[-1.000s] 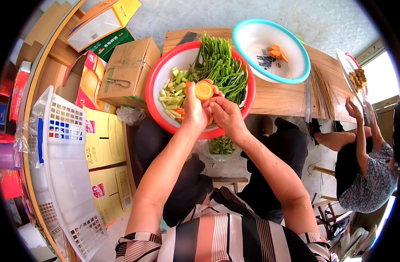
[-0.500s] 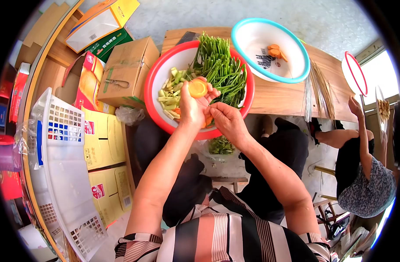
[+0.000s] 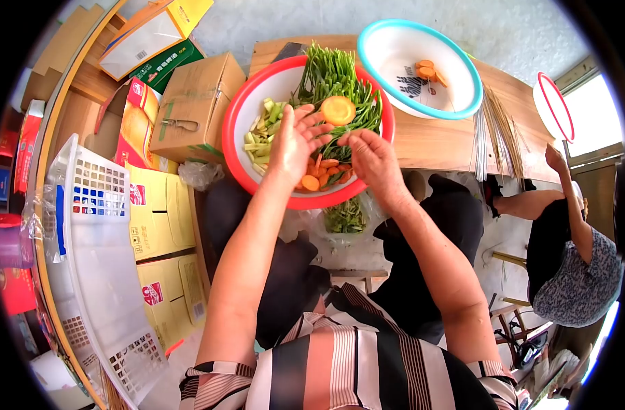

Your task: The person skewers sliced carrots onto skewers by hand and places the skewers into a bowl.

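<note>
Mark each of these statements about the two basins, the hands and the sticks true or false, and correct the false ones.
1. The red-rimmed basin contains long green stalks, orange pieces and pale green chunks. True.
2. The blue-rimmed basin is heaped with green stalks. False: it holds a few orange slices, with much of its white inside bare.
3. The left hand is clenched in a fist. False: it is open, palm up.
4. The right hand has its thumb and forefinger drawn together. True.
5. The thin sticks stand upright inside the red-rimmed basin. False: they lie on the wooden table, beside the blue-rimmed basin.
</note>
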The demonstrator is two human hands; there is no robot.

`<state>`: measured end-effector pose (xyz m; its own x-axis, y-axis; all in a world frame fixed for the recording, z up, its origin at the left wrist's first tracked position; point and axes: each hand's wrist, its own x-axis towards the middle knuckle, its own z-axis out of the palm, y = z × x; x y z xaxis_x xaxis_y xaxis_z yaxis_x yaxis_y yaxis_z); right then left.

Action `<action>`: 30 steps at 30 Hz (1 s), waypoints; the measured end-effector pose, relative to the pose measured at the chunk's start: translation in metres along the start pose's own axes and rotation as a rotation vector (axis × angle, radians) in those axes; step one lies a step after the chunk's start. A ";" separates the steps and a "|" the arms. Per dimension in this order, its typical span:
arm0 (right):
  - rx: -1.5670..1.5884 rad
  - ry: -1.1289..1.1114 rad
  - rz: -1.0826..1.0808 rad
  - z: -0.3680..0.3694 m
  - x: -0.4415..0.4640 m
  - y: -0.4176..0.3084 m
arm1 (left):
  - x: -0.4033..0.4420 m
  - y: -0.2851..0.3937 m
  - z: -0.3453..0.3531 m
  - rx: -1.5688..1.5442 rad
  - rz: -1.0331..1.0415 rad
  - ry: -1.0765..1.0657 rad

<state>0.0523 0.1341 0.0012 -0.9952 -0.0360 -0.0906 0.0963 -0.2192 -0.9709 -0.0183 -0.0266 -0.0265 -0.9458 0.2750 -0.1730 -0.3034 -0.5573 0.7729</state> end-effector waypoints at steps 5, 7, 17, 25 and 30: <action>0.027 0.028 -0.005 -0.021 -0.002 -0.011 | 0.003 0.010 -0.020 0.478 0.063 0.050; 0.008 0.037 -0.003 -0.023 -0.006 -0.011 | 0.003 0.004 -0.022 0.910 0.095 0.084; 0.016 0.002 0.021 -0.033 -0.013 -0.014 | -0.007 -0.027 -0.025 1.827 0.161 0.026; -0.061 0.000 0.021 -0.033 -0.019 -0.018 | 0.003 -0.001 -0.025 0.827 -0.091 0.054; -0.119 -0.030 0.030 -0.024 -0.021 -0.017 | 0.000 0.022 -0.020 0.200 -0.034 -0.148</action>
<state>0.0716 0.1616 0.0149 -0.9909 -0.0706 -0.1147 0.1215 -0.1009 -0.9874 -0.0277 -0.0543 -0.0223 -0.9039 0.4104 -0.1208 -0.2915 -0.3842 0.8760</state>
